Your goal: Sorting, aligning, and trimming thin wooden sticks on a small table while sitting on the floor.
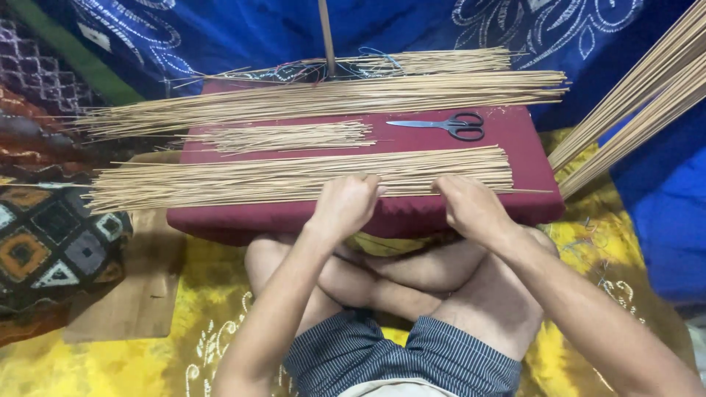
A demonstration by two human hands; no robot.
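A long row of thin tan sticks point(243, 180) lies across the near edge of a maroon padded board point(515, 132). My left hand point(344, 202) rests on the sticks near the middle, fingers curled over them. My right hand point(465, 204) presses on the same row a little to the right, fingers bent down onto the sticks. A shorter bunch of sticks point(283, 136) lies behind, and a big pile of sticks point(323, 99) lies across the board's far side. Black-handled scissors point(448, 125) lie on the board at the right.
I sit cross-legged on a yellow patterned cloth point(140, 364). More long sticks point(640, 103) lean in from the upper right. A patterned cushion point(51, 242) lies at left, blue printed fabric point(243, 29) hangs behind, and a wooden rod point(326, 33) stands upright at the back.
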